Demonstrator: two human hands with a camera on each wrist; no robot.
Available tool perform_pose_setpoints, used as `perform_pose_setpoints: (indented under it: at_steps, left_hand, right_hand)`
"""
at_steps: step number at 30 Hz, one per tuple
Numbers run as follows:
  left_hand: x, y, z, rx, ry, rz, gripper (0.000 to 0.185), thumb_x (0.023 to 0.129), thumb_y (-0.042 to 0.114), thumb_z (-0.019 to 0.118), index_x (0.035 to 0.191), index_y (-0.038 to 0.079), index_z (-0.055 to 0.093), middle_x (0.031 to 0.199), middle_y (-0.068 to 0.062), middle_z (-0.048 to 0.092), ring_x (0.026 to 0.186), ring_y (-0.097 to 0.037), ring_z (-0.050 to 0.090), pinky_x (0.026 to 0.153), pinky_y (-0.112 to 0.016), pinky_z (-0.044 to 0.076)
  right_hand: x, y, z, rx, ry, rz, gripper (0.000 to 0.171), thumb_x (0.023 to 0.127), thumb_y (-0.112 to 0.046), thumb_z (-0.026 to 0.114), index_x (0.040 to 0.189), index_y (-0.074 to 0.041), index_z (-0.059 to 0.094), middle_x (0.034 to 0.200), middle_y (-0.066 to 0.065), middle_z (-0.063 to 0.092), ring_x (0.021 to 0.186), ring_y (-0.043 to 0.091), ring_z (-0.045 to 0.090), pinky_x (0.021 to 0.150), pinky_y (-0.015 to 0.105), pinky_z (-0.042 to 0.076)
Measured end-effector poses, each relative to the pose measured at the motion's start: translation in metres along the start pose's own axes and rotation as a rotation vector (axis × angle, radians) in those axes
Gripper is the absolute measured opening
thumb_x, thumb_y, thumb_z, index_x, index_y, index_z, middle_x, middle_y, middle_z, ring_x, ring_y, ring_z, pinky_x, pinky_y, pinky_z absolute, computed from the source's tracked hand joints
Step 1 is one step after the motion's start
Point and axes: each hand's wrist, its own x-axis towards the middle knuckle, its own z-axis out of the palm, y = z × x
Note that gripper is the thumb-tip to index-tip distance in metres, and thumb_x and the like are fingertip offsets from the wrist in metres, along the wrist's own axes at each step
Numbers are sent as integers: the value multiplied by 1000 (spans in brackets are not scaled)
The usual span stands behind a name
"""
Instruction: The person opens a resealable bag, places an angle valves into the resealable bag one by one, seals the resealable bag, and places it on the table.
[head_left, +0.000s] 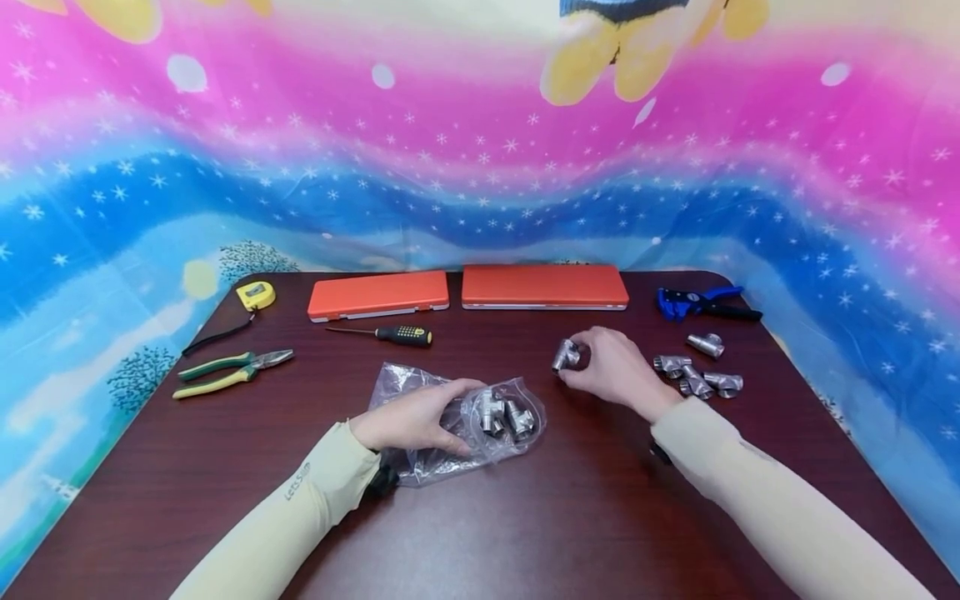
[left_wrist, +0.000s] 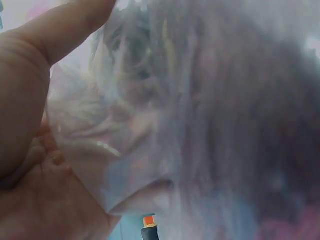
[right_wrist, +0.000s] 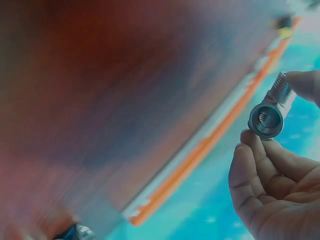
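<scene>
My right hand (head_left: 611, 367) pinches a silver threaded pipe tee (head_left: 566, 356) between thumb and fingers, just above the table right of the bag. One round threaded mouth of the tee (right_wrist: 267, 120) shows in the right wrist view. My left hand (head_left: 416, 417) grips a clear plastic bag (head_left: 420, 467), thumb and fingers curved about its spread mouth. Inside the mouth are metal tees (head_left: 492, 412); how many lie deeper is hidden. Crumpled plastic (left_wrist: 145, 150) fills most of the left wrist view, blurred.
Several loose tees (head_left: 696, 383) lie at the right. Behind them are blue wire strippers (head_left: 693, 302). Two orange cases (head_left: 543, 285) line the back edge, with a screwdriver (head_left: 405, 336) before them. Pliers (head_left: 236, 372) and a yellow tape measure (head_left: 257, 295) lie at left.
</scene>
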Motion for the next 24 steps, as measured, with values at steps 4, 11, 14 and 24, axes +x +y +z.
perform_pose_setpoints:
  at_steps: [4,11,14,24]
  left_hand:
    - [1,1,-1,-2,-1,-1,88,80,32,85,152,16,37,148,-1,47,132,-16,46,106,-37,40]
    - [0,-1,0,-3,7,-4,89,80,33,85,152,14,37,149,-1,46,132,-16,45,106,-38,40]
    - [0,-1,1,-2,16,7,88,79,33,85,151,13,39,147,-3,48,131,-17,47,105,-39,41]
    - [0,0,1,6,36,54,86,79,34,85,148,13,40,138,-4,54,120,-16,54,100,-39,44]
  right_hand:
    - [-37,-23,-3,3,60,-135,51,73,-30,86,111,0,70,94,5,65,87,23,62,80,43,52]
    - [-59,-59,19,-1,51,-255,49,72,-34,86,108,-3,72,92,1,64,84,15,58,76,35,53]
    - [-55,-70,31,-16,62,-274,48,71,-31,86,106,-2,72,90,3,64,82,16,57,73,34,52]
    - [-38,-95,56,-110,123,-389,39,72,-30,88,99,-5,75,88,3,69,79,19,57,74,35,48]
